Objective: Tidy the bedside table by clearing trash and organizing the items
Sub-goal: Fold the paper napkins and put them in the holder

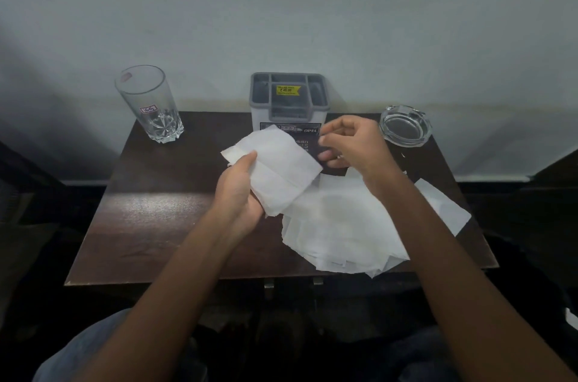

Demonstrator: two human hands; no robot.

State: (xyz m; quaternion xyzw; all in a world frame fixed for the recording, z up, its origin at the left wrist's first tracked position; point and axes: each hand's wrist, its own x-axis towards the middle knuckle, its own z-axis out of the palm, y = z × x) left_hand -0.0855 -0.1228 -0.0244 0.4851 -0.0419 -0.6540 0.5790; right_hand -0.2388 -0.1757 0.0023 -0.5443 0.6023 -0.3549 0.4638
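My left hand [239, 191] grips a folded white tissue [275, 162] above the middle of the dark wooden bedside table [150, 225]. My right hand [353, 144] hovers just right of the tissue's far corner, fingers curled, thumb and fingertips close together; whether they pinch anything is unclear. Under my right forearm several loose white tissues [341, 228] lie spread on the right half of the table. Behind my hands a grey compartment organizer [289, 100] with a yellow price sticker stands against the wall.
A tall empty drinking glass [150, 103] stands at the table's back left corner. A clear glass ashtray [405, 125] sits at the back right. A pale wall rises directly behind the table. My knees are under the front edge.
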